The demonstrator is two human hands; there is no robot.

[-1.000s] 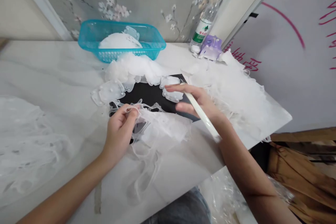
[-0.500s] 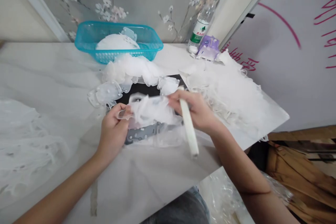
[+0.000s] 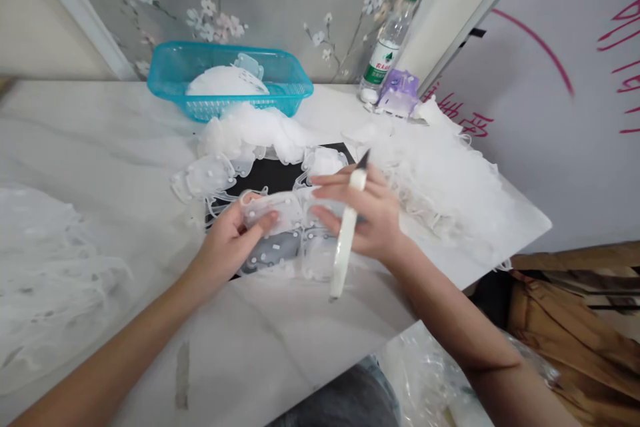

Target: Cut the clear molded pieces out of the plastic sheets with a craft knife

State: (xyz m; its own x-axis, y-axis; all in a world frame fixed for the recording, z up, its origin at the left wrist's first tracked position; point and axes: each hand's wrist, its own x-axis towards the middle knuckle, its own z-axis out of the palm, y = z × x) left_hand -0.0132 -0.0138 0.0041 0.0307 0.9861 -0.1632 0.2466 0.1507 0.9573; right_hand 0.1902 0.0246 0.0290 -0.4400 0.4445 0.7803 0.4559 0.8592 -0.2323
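Note:
My left hand (image 3: pixel 227 237) pinches the left end of a translucent molded plastic sheet (image 3: pixel 280 210) between thumb and fingers. The sheet has small pegs and rounded panels; its lower part lies over the front of a black mat (image 3: pixel 273 177). In my right hand (image 3: pixel 377 217) is a craft knife (image 3: pixel 344 243) with a white handle, tucked among the fingers, its dark blade pointing up and away. The right fingertips reach to the sheet's right side; whether they press on it I cannot tell. Trimmed translucent pieces (image 3: pixel 207 177) lie around the mat's far edge.
Behind the mat stands a blue plastic basket (image 3: pixel 170 90) with white pieces inside. A bottle (image 3: pixel 385 53) and a purple packet (image 3: pixel 400 92) are at the back right. White scraps (image 3: pixel 440 173) pile up on the right, and a clear plastic heap (image 3: pixel 55 287) lies left.
A crumpled, blurred white strip between my hands is out of sight. The panelled sheet now shows plainly in my left grip. The knife has swung so its blade shows above my right fingers.

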